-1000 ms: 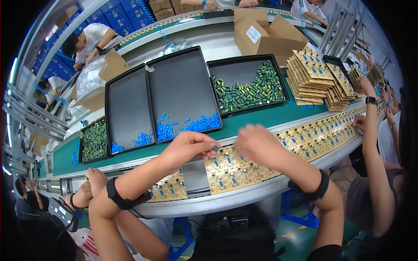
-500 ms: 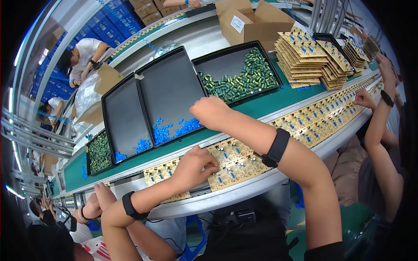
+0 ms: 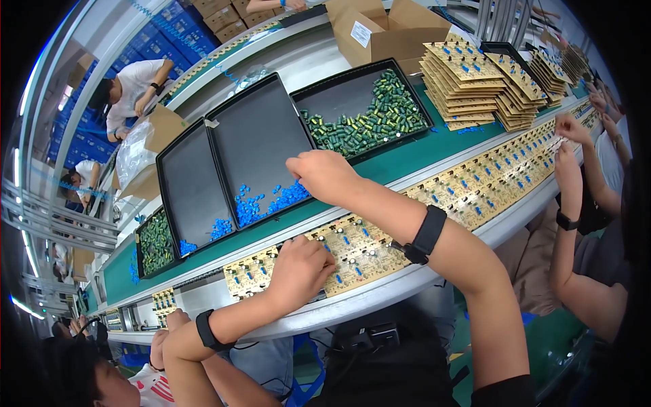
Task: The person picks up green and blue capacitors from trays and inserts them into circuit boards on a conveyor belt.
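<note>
My left hand (image 3: pixel 302 268) is curled over the tan circuit boards on the line, its thumb and fingers pressed together; what they hold, if anything, is hidden. Under and beside it lies a circuit board (image 3: pixel 369 266) fitted with blue, black and white components. My right hand (image 3: pixel 324 175) is over the near right corner of a black tray, fingers bent down and mostly hidden behind the hand. Next to its fingertips is a pile of small blue components (image 3: pixel 288 197) in that tray. Green cylindrical components (image 3: pixel 366 121) fill much of the tray just beyond.
Another black tray (image 3: pixel 186 173) with a few blue components stands left, beside a tray of green components (image 3: pixel 156 245). Stacked circuit boards (image 3: pixel 454 85) and an open cardboard box (image 3: pixel 386 37) stand at the back right. Co-workers' hands (image 3: pixel 568 136) work at right and lower left.
My left hand has turned slightly, fingers still together over the board. My right hand has shifted a little left at the blue components. The right co-worker's hands have come together over the boards.
</note>
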